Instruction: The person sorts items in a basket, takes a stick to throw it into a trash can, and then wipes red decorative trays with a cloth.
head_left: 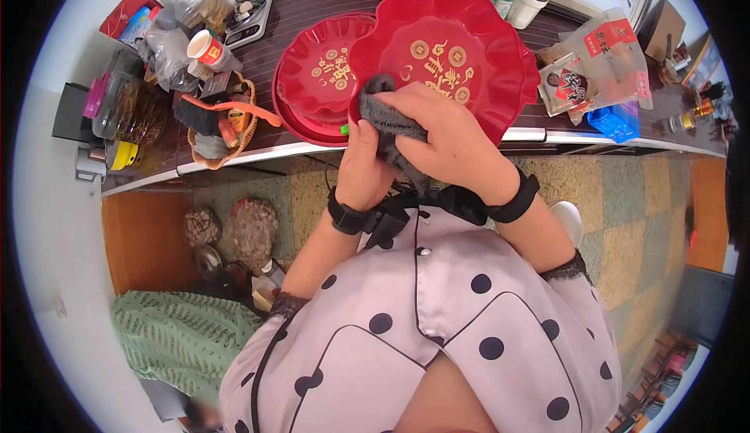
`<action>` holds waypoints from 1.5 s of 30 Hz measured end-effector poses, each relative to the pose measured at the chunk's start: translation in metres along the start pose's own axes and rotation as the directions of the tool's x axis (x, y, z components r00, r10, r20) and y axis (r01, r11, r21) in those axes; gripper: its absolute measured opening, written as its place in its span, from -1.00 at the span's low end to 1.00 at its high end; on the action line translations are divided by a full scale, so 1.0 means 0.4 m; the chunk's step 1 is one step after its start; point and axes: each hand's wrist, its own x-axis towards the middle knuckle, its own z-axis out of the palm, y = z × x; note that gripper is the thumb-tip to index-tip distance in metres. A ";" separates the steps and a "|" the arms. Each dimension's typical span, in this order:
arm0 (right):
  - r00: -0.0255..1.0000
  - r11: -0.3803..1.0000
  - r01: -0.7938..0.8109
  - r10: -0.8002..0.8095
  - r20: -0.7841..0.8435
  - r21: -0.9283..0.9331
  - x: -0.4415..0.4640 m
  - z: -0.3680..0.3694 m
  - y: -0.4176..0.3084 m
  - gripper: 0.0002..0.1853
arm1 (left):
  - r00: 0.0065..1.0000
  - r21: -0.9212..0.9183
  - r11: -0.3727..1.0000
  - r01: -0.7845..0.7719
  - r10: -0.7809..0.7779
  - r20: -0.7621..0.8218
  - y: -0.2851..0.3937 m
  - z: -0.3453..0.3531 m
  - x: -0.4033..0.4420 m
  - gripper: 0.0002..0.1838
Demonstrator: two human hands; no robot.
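A large red tray with a wavy rim and gold characters is tilted over the table's front edge. At its near left rim, my left hand is closed, thumb up; its other fingers are mostly hidden. My right hand presses a dark grey cloth against the same rim, its fingers wrapped round the fabric. Part of the cloth hangs down between both hands. Just left, a smaller red wavy tray with gold characters rests on another red tray, partly covered by the large one.
Left on the table are a wicker basket with an orange-handled brush, a paper cup and jars. To the right lie plastic food packages and a blue packet. A white cup stands behind the large tray.
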 end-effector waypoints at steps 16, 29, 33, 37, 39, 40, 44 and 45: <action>0.961 0.906 -0.216 0.263 0.083 -0.364 -0.088 -0.086 0.038 -0.61 | 0.887 0.365 0.893 -0.265 0.374 -0.271 0.063 -0.053 0.032 -0.53; 0.771 0.873 -0.366 0.479 -0.421 0.323 -0.111 -0.163 0.166 -0.49 | 0.853 0.005 0.968 -0.251 0.224 -0.471 0.111 -0.032 0.042 -0.55; 0.843 0.776 -0.331 0.499 -0.201 0.537 -0.109 -0.100 0.132 -0.32 | 0.916 -0.057 0.983 -0.177 0.143 -0.374 0.097 -0.018 0.043 -0.52; 0.809 0.648 -0.452 0.587 -0.023 0.613 -0.095 -0.076 0.094 -0.49 | 0.943 -0.086 0.983 -0.162 0.129 -0.307 0.078 -0.014 0.045 -0.50; 0.798 0.635 -0.449 0.602 -0.039 0.628 -0.105 -0.071 0.108 -0.54 | 0.954 -0.085 0.984 -0.156 0.128 -0.272 0.086 -0.017 0.045 -0.46; 0.784 0.621 -0.449 0.619 -0.051 0.642 -0.109 -0.070 0.117 -0.58 | 0.953 -0.081 0.984 -0.161 0.133 -0.274 0.088 -0.023 0.043 -0.46; 0.710 0.633 -0.499 0.690 -0.140 0.592 -0.102 -0.088 0.141 -0.62 | 0.965 0.183 0.969 -0.167 0.198 -0.171 0.083 -0.041 0.034 -0.36; 0.763 0.764 -0.411 0.587 -0.271 0.498 -0.098 -0.091 0.146 -0.63 | 0.946 0.349 0.919 -0.183 0.262 -0.193 0.081 -0.039 0.032 -0.32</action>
